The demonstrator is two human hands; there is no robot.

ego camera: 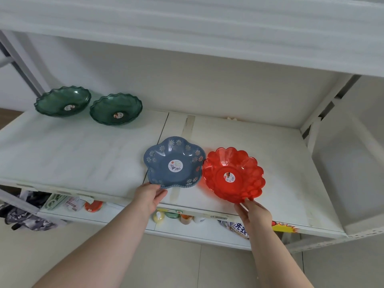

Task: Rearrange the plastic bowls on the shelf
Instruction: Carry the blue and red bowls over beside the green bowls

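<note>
A blue flower-shaped bowl (pixel 174 163) with white daisy prints lies near the front of the white shelf (pixel 83 154). My left hand (pixel 148 195) grips its near rim. Right beside it, touching, is a clear red scalloped bowl (pixel 233 175), tilted up toward me. My right hand (pixel 254 210) pinches its near edge. Two dark green wavy-rimmed bowls (pixel 62 100) (pixel 116 109) stand side by side at the back left of the shelf, against the wall.
A shelf board (pixel 207 28) hangs low overhead. A white upright post (pixel 324 113) bounds the shelf on the right. Below the front edge, a lower shelf holds small bottles (pixel 159 217), packets (pixel 72 202) and dark cloth (pixel 25 215).
</note>
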